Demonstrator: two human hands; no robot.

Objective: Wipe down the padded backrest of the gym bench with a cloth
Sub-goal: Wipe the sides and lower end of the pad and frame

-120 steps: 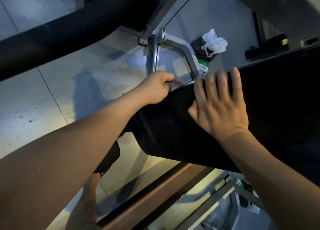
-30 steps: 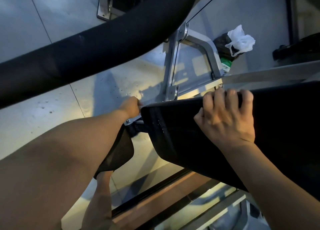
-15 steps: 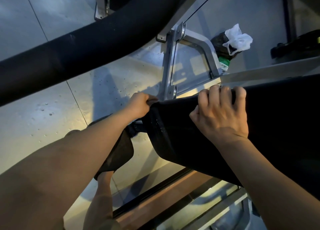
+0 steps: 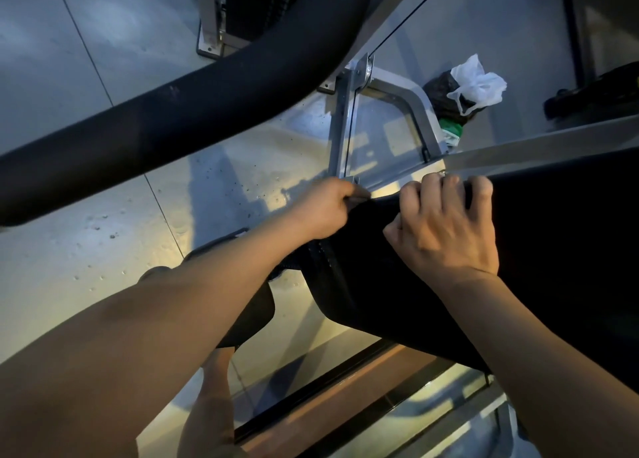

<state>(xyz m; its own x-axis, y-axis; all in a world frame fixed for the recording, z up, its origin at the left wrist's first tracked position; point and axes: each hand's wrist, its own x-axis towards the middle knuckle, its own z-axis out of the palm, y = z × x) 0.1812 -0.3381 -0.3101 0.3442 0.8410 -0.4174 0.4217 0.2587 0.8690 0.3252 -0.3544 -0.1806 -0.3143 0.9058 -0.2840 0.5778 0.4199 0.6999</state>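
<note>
The black padded backrest (image 4: 553, 250) slants across the right half of the view, its rounded end pointing left. My left hand (image 4: 321, 208) is a fist at the pad's upper left corner. A small greyish bit of cloth (image 4: 361, 195) shows at its fingertips, pressed against the pad edge; the rest of the cloth is hidden in the fist. My right hand (image 4: 446, 229) lies on the pad just right of the left hand, with its fingers curled over the upper edge.
A thick black padded roller (image 4: 173, 112) crosses the upper left. A grey steel frame (image 4: 340, 129) stands on the tiled floor behind the pad. A white plastic bag (image 4: 479, 82) lies beyond it. My leg in black shorts (image 4: 249, 316) is below, and a brown floor strip (image 4: 345, 399) runs at the bottom.
My left hand has risen from the pad's lower end to its upper corner over the last second. My right hand has kept its hold on the upper edge.
</note>
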